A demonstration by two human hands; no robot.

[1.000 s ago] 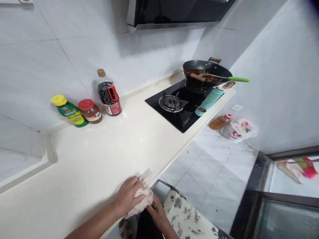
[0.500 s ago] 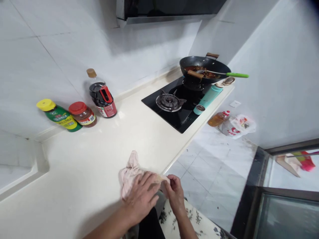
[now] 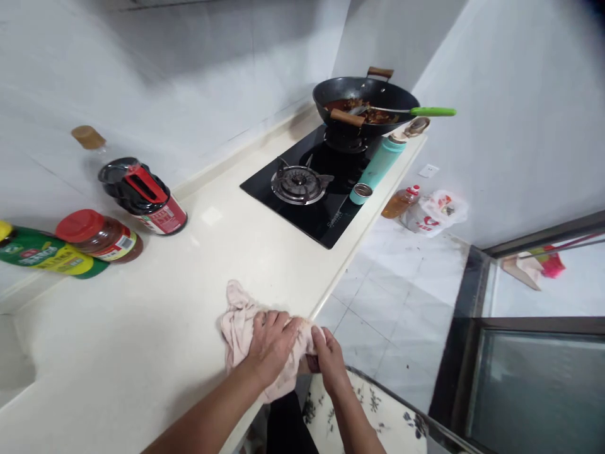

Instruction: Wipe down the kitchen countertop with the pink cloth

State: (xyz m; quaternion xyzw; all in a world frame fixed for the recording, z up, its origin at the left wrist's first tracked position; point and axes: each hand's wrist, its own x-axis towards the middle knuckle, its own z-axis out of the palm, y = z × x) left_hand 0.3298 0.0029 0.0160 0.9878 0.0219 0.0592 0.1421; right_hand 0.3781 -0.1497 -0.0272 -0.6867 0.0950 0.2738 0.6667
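A crumpled pale pink cloth (image 3: 241, 328) lies over the front edge of the cream countertop (image 3: 189, 315), part of it hanging down past the edge. My left hand (image 3: 274, 347) rests on top of it, fingers together and bent into the fabric, pressing it to the counter. At the counter's edge my right hand (image 3: 333, 362) is closed on the cloth's right end, thumb on top and fingertips mostly hidden beneath.
A black wok (image 3: 321, 94) with food and a green-handled spatula (image 3: 432, 111) sits on the gas hob (image 3: 283, 214). Beside it lies a turquoise container (image 3: 378, 165). To the left stand a dark sauce bottle (image 3: 163, 214), a red-lidded jar (image 3: 113, 244) and a green bottle (image 3: 51, 255).
The cloth has spread wider between my hands, and a fold now hangs over the counter edge. My left fingers have drawn in on it. The camera view has shifted.
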